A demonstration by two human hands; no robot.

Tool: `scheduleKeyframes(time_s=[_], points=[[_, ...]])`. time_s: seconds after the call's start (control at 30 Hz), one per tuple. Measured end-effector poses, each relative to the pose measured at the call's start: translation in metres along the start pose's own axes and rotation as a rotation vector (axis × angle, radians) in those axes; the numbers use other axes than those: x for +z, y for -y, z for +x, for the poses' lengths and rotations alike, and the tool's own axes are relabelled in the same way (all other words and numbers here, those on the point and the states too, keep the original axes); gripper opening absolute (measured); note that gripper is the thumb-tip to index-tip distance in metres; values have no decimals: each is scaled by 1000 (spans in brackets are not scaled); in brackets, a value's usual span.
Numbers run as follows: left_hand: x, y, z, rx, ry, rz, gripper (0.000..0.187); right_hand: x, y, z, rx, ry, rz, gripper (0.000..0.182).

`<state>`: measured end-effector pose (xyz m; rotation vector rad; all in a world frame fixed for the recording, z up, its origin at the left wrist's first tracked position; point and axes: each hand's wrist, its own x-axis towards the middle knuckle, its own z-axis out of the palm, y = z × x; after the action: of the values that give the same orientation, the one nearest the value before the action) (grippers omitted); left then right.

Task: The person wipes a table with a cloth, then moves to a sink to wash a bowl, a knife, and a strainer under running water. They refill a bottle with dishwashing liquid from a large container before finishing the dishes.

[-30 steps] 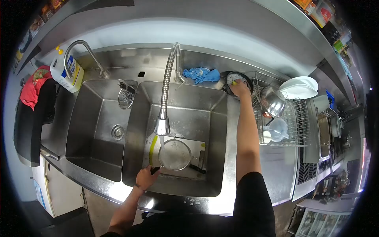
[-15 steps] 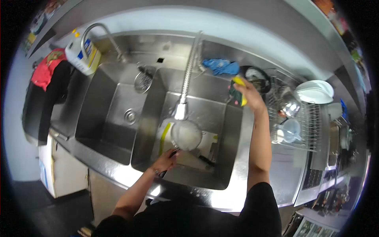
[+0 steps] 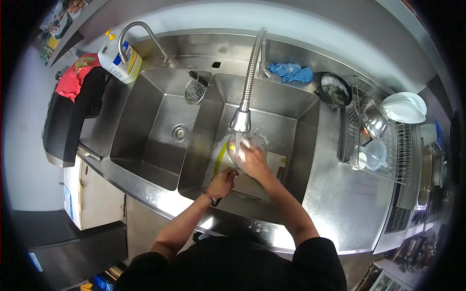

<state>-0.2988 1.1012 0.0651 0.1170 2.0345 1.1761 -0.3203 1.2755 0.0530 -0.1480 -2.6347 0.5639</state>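
My left hand (image 3: 222, 183) is closed round the dark handle of a round mesh strainer (image 3: 260, 140), held over the right sink basin (image 3: 303, 179). My right hand (image 3: 251, 157), partly smeared by motion, works inside the strainer below the spray tap (image 3: 241, 119). A bit of yellow sponge (image 3: 232, 146) shows at its fingertips; the rest is hidden. Water runs from the tap onto the hand and strainer. Under them, a white cutting board (image 3: 276, 160) with a yellow-green edge lies in the basin.
The left basin (image 3: 160, 140) has a drain strainer on its divider. A yellow-capped jug (image 3: 121, 60) stands behind it. At the back right are a blue cloth (image 3: 291, 72), a black bowl with suds (image 3: 335, 90) and a wire dish rack (image 3: 400, 150) holding bowls and plates.
My right hand has moved left and down with the sponge, from beside the black bowl into the strainer. Water now runs from the tap. The view has shifted slightly.
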Motion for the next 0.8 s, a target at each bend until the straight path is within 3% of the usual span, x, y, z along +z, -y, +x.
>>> scheduleKeyframes(time_s=[0.07,0.1,0.13,0.2,0.23,0.27,0.33,0.37,0.4,0.5,0.53,0.6,0.63,0.67,0.7,0.73,0.8], points=[[-3,7,-6,12,14,29,20,-11,-10,-3,-255,42,353,36],[-4,9,-9,23,27,50,20,-8,-27,-3,72,340,509,41],[-1,10,-12,20,36,55,20,0,-30,-14,83,338,509,41],[-1,5,-10,32,52,-71,23,-2,-8,-22,-57,61,427,38],[-2,6,-10,31,51,-69,23,-6,9,-33,-230,17,296,31],[-6,9,-10,13,65,-124,23,-3,3,-35,-225,16,301,31],[-10,13,-11,-7,82,-171,23,6,-15,-37,-26,137,499,25],[-8,16,-13,1,67,-179,24,5,-15,-33,287,77,622,27],[-7,15,-14,13,52,-188,24,-1,-6,-35,288,75,621,27],[-6,7,-12,-50,24,-346,19,-14,28,-50,-182,-130,419,27],[-6,10,-12,-57,24,-343,19,-5,22,-55,-175,-129,423,27],[-4,16,-8,-26,10,-278,19,20,-1,-63,-5,-239,416,35],[1,19,-4,-22,12,-279,19,30,-5,-67,339,-224,638,35],[7,23,-2,121,-120,-98,19,28,8,-68,340,-225,637,35],[12,26,0,263,-250,86,19,20,30,-67,644,-246,834,37],[15,25,4,266,-250,87,19,16,41,-65,948,-262,1027,40],[17,23,7,445,-578,385,22,26,33,-72,976,-145,1026,44]])
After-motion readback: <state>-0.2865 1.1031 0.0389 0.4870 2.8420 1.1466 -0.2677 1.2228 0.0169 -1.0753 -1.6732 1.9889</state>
